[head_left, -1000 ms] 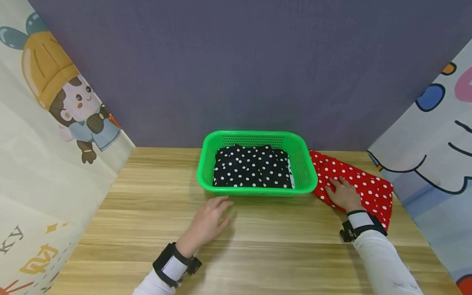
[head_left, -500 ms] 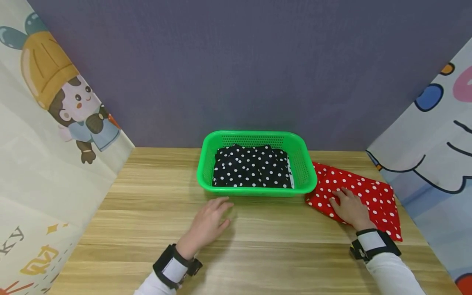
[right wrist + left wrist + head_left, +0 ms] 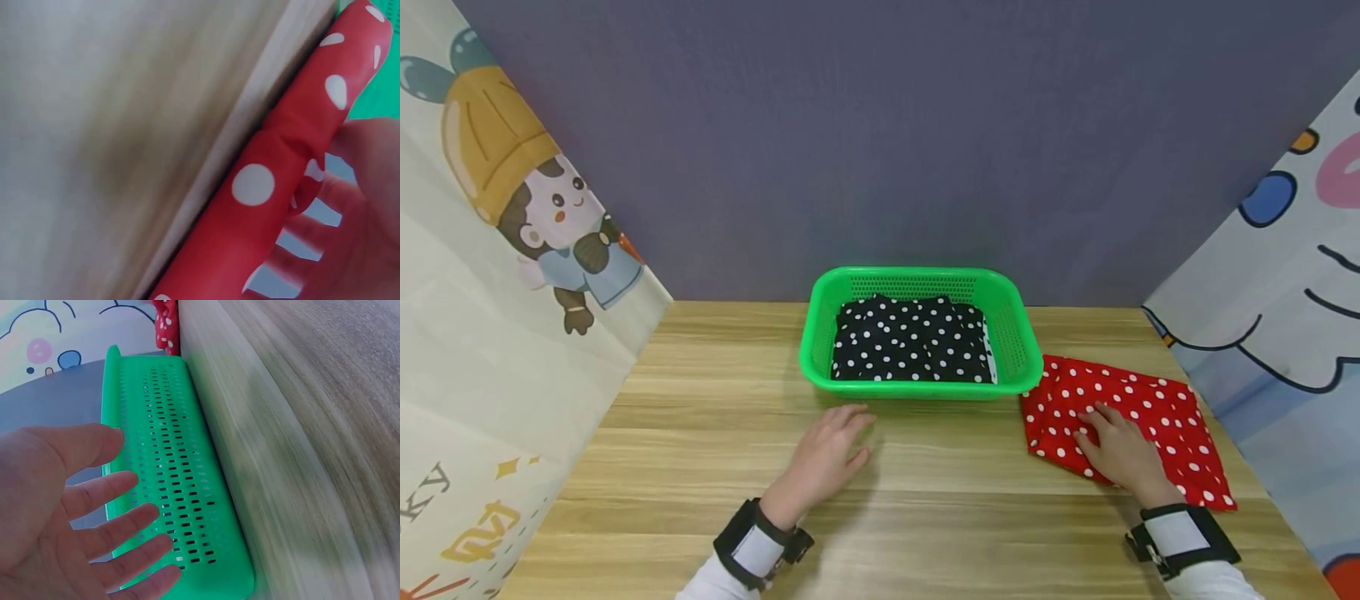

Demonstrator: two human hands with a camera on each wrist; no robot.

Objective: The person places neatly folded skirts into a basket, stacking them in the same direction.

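Note:
In the head view, my right hand (image 3: 1123,458) rests on a folded red cloth with white dots (image 3: 1157,408), fingers loosely spread over its top. The right wrist view shows the thumb (image 3: 369,144) and fingertips touching the cloth (image 3: 231,231), which has a small raised fold between them. My left hand (image 3: 820,454) holds nothing and hovers just in front of a green plastic basket (image 3: 917,389), fingers extended. Seen from the left wrist, those fingers (image 3: 119,534) are spread beside the perforated basket wall (image 3: 169,456). A folded black cloth with white dots (image 3: 910,342) lies inside the basket.
The wooden table (image 3: 700,400) meets a dark grey-blue wall (image 3: 895,142) behind the basket. Printed cartoon panels stand at the left (image 3: 475,333) and right (image 3: 1292,333) sides. The red cloth's left edge lies close against the basket's right end.
My right hand has drawn the red cloth toward the front edge and slightly right, away from the back wall. The left hand and the basket have stayed nearly still.

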